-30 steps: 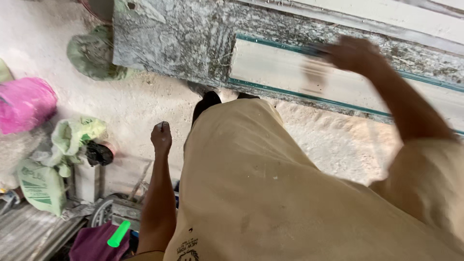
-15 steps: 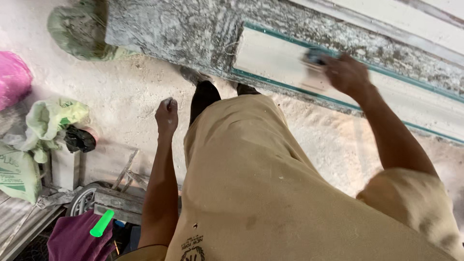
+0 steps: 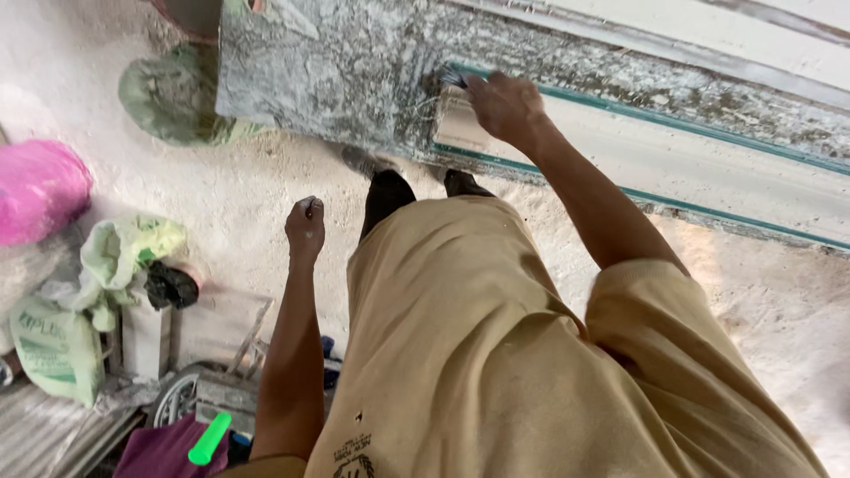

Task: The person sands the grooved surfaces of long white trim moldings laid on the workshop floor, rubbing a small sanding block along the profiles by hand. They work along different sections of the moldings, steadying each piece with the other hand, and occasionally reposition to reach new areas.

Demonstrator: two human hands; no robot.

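My right hand presses on the left end of a long white strip with green edges, which lies along a grey mottled stone slab. Its fingers are closed on a small dark tool that looks like a brush, its tip touching the slab at the strip's end. My left hand hangs at my side in a loose fist with nothing in it, above the dusty floor. My tan shirt and dark shoes fill the middle of the view.
A pink bag, crumpled green and white plastic bags and a printed green sack lie at the left. A bright green handle and a small wheel sit at the bottom left. A round green object lies beside the slab.
My right hand has slid left along the white strip, from its right part to its left end. My left hand stays in a fist at my side.
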